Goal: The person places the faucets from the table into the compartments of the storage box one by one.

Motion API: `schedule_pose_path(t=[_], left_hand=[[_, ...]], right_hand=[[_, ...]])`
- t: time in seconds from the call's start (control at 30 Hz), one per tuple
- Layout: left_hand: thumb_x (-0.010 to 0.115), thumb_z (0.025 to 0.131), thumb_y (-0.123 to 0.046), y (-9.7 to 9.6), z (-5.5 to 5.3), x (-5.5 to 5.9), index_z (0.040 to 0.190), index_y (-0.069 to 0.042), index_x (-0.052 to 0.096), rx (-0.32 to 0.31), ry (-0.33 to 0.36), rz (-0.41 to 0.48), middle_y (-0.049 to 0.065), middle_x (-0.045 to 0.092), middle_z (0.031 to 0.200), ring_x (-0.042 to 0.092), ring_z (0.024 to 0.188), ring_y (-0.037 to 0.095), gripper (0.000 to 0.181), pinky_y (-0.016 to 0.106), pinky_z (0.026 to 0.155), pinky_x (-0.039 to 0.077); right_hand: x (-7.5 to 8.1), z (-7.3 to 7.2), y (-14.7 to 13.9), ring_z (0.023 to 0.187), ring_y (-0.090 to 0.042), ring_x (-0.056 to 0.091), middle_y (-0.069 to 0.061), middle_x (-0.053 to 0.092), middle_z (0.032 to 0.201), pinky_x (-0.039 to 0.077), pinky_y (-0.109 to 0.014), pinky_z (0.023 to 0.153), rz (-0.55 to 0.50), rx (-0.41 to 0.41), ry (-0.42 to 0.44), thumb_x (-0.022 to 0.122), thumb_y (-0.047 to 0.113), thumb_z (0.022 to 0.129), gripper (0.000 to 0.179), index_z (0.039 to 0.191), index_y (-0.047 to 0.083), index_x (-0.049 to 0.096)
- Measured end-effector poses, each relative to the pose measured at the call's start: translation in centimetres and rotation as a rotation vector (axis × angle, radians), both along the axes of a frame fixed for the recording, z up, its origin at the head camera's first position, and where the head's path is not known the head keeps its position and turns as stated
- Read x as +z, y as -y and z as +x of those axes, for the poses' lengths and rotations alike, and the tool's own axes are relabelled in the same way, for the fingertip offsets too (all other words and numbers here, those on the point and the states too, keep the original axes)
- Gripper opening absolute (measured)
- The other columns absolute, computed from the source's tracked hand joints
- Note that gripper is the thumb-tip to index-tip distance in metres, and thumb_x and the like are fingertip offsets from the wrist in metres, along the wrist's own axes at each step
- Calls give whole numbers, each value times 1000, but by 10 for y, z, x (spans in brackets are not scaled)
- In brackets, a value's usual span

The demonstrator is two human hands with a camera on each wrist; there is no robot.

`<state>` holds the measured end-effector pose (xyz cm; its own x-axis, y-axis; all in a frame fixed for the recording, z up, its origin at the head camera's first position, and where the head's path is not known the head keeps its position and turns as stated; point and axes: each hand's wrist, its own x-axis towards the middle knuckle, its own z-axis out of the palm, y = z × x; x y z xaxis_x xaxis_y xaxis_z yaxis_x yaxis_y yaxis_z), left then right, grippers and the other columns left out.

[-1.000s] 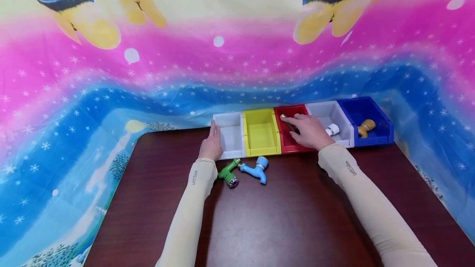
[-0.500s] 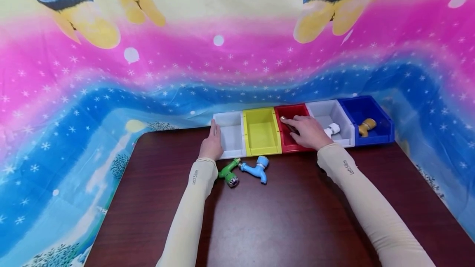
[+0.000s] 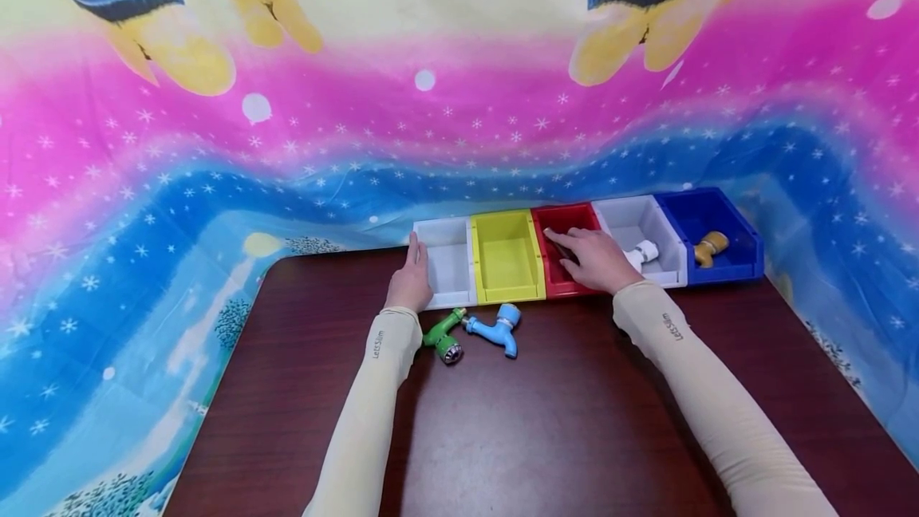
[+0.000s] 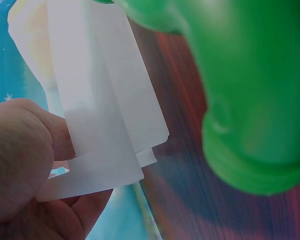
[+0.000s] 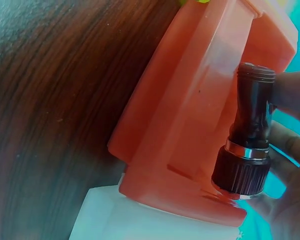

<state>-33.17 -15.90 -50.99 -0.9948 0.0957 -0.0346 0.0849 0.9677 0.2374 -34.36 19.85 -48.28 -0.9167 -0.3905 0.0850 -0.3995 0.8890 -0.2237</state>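
My right hand (image 3: 594, 255) is over the red bin (image 3: 567, 287). It holds a dark tap (image 5: 252, 110) with a ribbed knob (image 5: 241, 175) and a threaded end; the right wrist view shows fingers along its far side. In the head view the hand hides most of this tap. My left hand (image 3: 410, 284) grips the side wall of the leftmost white bin (image 4: 97, 125), thumb on one face and fingers on the other. Just right of that hand, a green tap (image 3: 443, 335) lies on the table beside a light blue tap (image 3: 495, 330).
A yellow bin (image 3: 506, 294) stands between the white and red ones. Further right, a second white bin (image 3: 671, 274) contains a white tap (image 3: 641, 252), and a blue bin (image 3: 750, 262) an ochre tap (image 3: 711, 247). A printed cloth (image 3: 345, 190) hangs behind the table (image 3: 531, 437).
The tap's metal end, visible past my right fingertips in the earlier frames, has dropped out of sight in the red bin. My left hand keeps its place.
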Motion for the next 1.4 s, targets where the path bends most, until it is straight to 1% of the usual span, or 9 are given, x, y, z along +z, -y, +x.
schedule_pose_path(t=[0.3,0.53,0.83,1.03,1.4], left_hand=[[60,93,6,0,1,-2,166,-2,18,-4,0,0,9,-7,176,52,52,21,84,34,58,49],[60,93,6,2,2,-2,166,-2,17,0,7,5,9,-9,176,53,52,21,84,35,59,50],[60,94,6,2,2,-2,166,-3,17,5,16,5,9,-9,176,52,52,22,84,35,58,49],[60,95,6,2,1,-4,166,-4,16,9,21,3,7,-11,176,52,53,21,84,35,59,49],[61,93,5,-1,1,1,166,-2,16,-1,8,-7,9,-9,176,53,53,21,85,36,60,51]], right_hand=[[-2,-2,0,140,-47,47,-27,52,151,37,-65,115,-8,-9,27,75,22,94,73,160,19,43],[-5,-5,4,138,-47,50,-28,54,148,39,-63,114,14,25,6,73,19,95,70,159,15,45],[-5,-5,6,139,-48,49,-28,54,149,39,-63,115,4,17,19,75,18,94,71,158,14,45],[-5,-6,6,138,-48,49,-28,55,148,38,-63,115,3,26,13,75,18,94,71,159,13,45],[-6,-9,4,138,-47,50,-28,54,148,39,-62,115,-2,33,14,75,18,94,71,158,12,45]])
